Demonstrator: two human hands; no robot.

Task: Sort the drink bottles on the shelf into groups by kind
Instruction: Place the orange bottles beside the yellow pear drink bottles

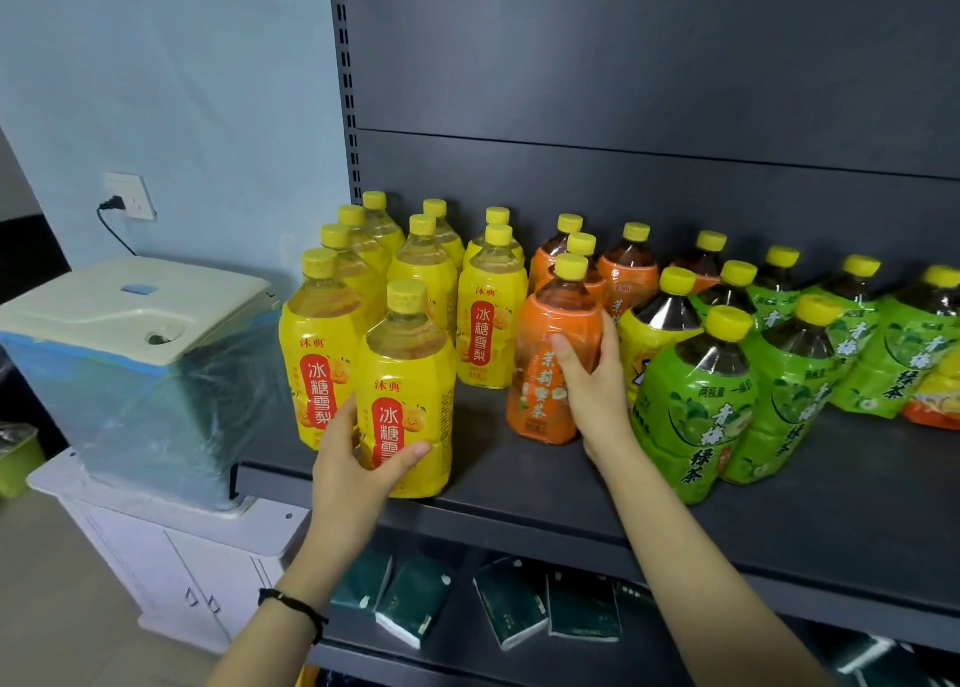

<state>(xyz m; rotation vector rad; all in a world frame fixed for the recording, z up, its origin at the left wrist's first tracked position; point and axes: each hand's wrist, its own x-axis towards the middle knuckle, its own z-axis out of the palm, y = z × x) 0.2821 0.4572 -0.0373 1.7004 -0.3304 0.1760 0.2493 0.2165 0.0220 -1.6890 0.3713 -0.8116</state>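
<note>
On the dark shelf (519, 483) stand yellow-capped drink bottles in three label colours. Several yellow-labelled ones (488, 312) fill the left, several orange ones (626, 275) the middle, several green ones (691, 416) the right. My left hand (358, 468) grips the front yellow bottle (408, 374) near the shelf's front edge. My right hand (592, 379) is wrapped around the front orange bottle (545, 353), which stands on the shelf. One yellow-labelled bottle (652, 330) with dark drink stands among the green ones, and part of another (935, 395) shows at the far right.
A cream-topped machine wrapped in clear plastic (135, 353) sits on a white cabinet (171, 556) left of the shelf. A wall socket with a black plug (127, 197) is behind it. Dark green packets (509, 603) lie on the lower shelf.
</note>
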